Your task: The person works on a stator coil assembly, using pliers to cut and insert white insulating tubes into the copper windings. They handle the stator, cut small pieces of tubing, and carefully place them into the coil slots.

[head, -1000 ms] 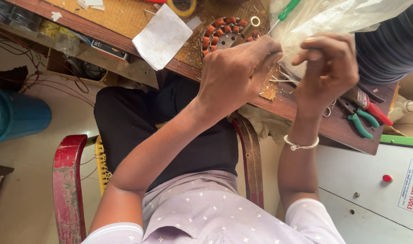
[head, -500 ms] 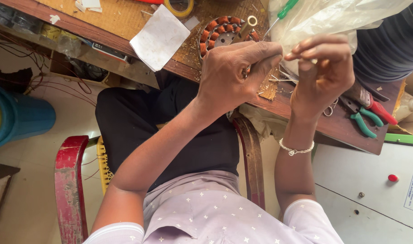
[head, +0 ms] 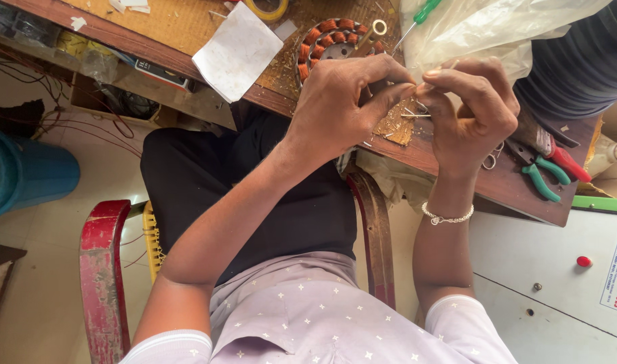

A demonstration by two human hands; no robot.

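Wire (head: 411,115) unchanged; hands (head: 416,91) stay pinched together, shifted slightly up.

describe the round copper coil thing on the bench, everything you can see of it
The round wound part lies flat on the wooden bench, just beyond the left hand. It looks like a ring of metal teeth, each wrapped in orange-copper wire, around a paler grey centre. Only its far and left arcs show; the left hand's knuckles cover the near side, so contact cannot be told. A small brass-coloured ring sits at its right edge, and a white paper sheet lies to its left.
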